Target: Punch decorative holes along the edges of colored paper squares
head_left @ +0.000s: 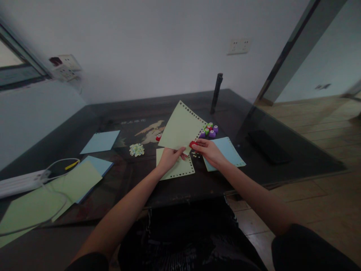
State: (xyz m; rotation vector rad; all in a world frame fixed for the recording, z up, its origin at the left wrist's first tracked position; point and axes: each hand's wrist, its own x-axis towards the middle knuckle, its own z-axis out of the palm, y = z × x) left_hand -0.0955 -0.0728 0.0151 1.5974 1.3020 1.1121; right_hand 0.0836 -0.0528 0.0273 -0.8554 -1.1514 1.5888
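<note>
My left hand (171,160) pinches the lower edge of a pale green sheet of paper (182,126), raised above the table. Small punched shapes run along two of that sheet's edges. In my right hand (208,150) is a red craft punch (193,144), held against the sheet's lower right edge. Beneath lies another green sheet (176,171) with a punched border. A light blue sheet (225,152), also punched along its edge, lies under my right wrist. Several purple, green and red punches (212,133) cluster behind my right hand. One red punch (158,138) shows left of the raised sheet.
A heap of paper cut-outs (137,149) lies left of my hands. Farther left are blue sheets (100,142), green sheets (36,203), and a white power strip (24,182) with a cable. A black upright stick (216,93) stands behind; a dark flat object (267,146) lies right.
</note>
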